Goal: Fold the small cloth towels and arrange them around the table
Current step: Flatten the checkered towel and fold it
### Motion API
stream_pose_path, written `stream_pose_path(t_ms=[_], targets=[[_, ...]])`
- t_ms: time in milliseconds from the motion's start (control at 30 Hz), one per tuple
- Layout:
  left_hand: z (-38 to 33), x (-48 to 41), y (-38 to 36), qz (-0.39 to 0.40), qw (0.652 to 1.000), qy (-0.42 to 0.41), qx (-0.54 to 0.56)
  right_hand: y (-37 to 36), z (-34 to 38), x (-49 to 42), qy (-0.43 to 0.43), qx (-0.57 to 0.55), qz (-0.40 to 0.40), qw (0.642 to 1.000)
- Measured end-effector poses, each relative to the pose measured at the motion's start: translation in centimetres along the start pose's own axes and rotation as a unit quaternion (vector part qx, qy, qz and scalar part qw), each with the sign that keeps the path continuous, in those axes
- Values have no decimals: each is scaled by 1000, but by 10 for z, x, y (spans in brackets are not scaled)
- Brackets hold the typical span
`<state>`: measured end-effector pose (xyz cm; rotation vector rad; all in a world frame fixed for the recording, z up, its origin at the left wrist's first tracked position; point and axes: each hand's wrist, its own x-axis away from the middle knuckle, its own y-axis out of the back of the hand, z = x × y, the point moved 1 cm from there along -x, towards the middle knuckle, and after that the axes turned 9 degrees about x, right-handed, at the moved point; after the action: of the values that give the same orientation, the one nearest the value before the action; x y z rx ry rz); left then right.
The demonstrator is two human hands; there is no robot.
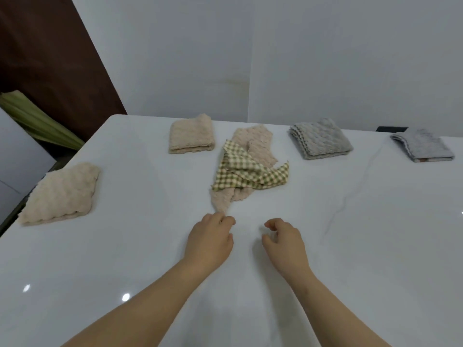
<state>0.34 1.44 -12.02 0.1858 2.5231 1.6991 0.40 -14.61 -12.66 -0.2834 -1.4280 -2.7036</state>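
**Taking the last heap by a corner**

The checked cloth (pixel 248 174) lies crumpled across a loose beige towel (pixel 255 144) in the middle of the worktop (pixel 350 246). I judge these two to be the only ones not yet folded.

My left hand (pixel 210 236) sits just on my side of the checked cloth. Its grip is narrow, fingertips curled onto the beige towel's near corner, pinching it as far as I can see. A corner makes the easiest handle for drawing it out from under. My right hand (pixel 283 239), beside the left, has a loosely curled grip and holds nothing, so it is free for a second corner.

Four folded towels ring the checked cloth:
- a folded beige towel (pixel 191 135) behind it to the left
- a second beige towel (pixel 62 194) well to its left, at the worktop's edge
- a grey towel (pixel 320 139) behind it to the right
- a second grey towel (pixel 423 146) further right

The bare stretch nearer me than the checked cloth gives room to spread and fold.
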Motion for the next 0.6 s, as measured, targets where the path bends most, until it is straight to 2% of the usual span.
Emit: stream_pose_path(t_ms=[67, 133, 433, 600], targets=[[12, -23, -1, -56, 996, -61, -23, -8, 8, -16, 11, 62, -24, 998], [22, -43, -7, -87, 992, -86, -42, -16, 14, -30, 8, 106, -60, 993], [40, -68, -43, -201, 975, -79, 60, -43, 10, -53, 73, 115, -222, 965], [42, -63, -45, -216, 970, -68, 87, -45, 7, -52, 102, 104, -207, 967]])
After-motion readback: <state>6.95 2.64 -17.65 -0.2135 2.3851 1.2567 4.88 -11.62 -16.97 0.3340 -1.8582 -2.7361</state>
